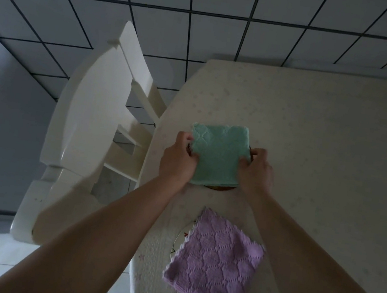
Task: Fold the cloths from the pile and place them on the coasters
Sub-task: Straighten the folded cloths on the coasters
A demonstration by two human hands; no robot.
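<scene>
The left hand (178, 159) and right hand (257, 171) each pinched a side edge of the folded green cloth (218, 155), curled fingers gripping it. Between those fingers, the cloth lay over a brown coaster (218, 188); a folded purple cloth (214, 267) covered a coaster nearer the wrists.

Table (326, 141) with cream patterned cover carries two coasters: brown one (216, 188) near centre, mostly hidden under folded green cloth (218, 155), and white one (179, 242) at 6 o'clock from it, largely covered by folded purple cloth (215, 265).
</scene>
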